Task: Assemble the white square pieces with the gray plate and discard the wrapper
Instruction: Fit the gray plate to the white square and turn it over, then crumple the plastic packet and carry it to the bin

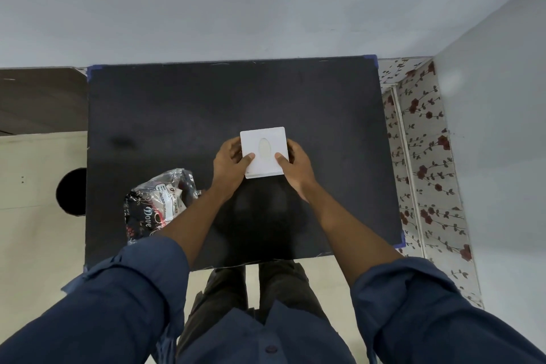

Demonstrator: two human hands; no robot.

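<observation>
Near left: crumpled wrapper, lying on the black table beside the left forearm. Centre: left hand and right hand, each clamped on opposite edges of white square piece, thumbs on top, oval opening visible.

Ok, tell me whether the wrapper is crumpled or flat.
Crumpled. The wrapper lies bunched, creased and glinting on the black table, left of both hands.
</observation>
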